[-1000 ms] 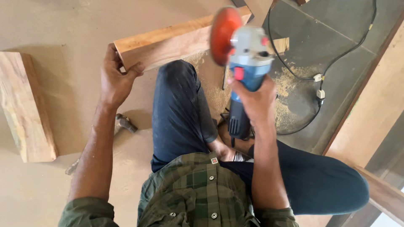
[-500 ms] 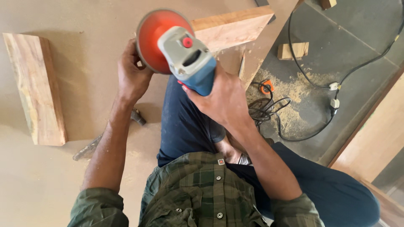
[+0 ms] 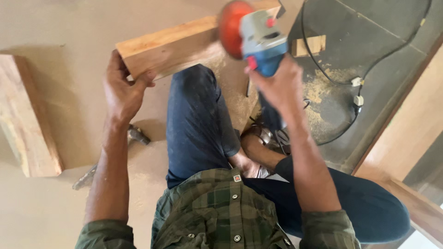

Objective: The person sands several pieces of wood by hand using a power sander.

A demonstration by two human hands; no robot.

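Orange-disced blue and grey angle grinder (image 3: 251,39) sits gripped in the right hand (image 3: 277,85), raised over the far right end of the long pale wooden plank (image 3: 175,46). Left hand (image 3: 122,90) clamps the plank's near left end; its length runs left to right.

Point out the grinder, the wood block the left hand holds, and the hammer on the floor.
grinder (image 3: 258,46), head view, on its blue and grey body.
wood block (image 3: 170,46), head view, on its top face.
hammer (image 3: 137,134), head view, on its head beside the left forearm.
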